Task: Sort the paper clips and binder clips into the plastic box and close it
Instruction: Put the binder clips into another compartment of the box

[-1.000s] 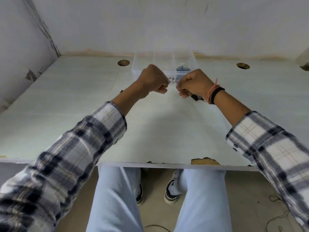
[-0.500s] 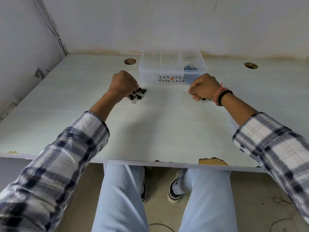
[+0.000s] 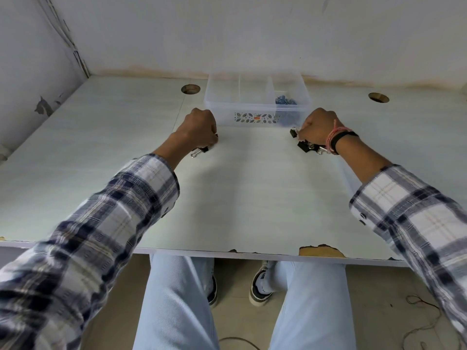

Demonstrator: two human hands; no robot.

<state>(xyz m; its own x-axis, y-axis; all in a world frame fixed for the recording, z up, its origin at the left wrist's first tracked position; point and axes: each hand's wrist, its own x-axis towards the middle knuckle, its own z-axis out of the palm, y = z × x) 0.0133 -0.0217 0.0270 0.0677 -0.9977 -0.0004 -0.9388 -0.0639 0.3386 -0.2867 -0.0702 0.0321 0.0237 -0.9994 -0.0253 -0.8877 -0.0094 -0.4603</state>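
A clear plastic box [image 3: 257, 107] with three compartments stands open at the back of the table. Blue paper clips [image 3: 285, 100] lie in its right compartment. My left hand [image 3: 201, 128] is fisted over black binder clips [image 3: 200, 151] on the table, left of the box; its fingers are curled round them. My right hand [image 3: 317, 126] is fisted over more black binder clips [image 3: 305, 145] to the right of the box, one pinched at the fingertips. No lid is in sight.
The white table [image 3: 240, 193] has two round cable holes, one at the back left [image 3: 190, 88] and one at the back right [image 3: 378, 97]. Walls close the back and left. The front edge is chipped [image 3: 321, 250]. My legs show below.
Both hands have moved apart from the middle in front of the box, the left going left and the right going right, each now down on its own pile of binder clips.
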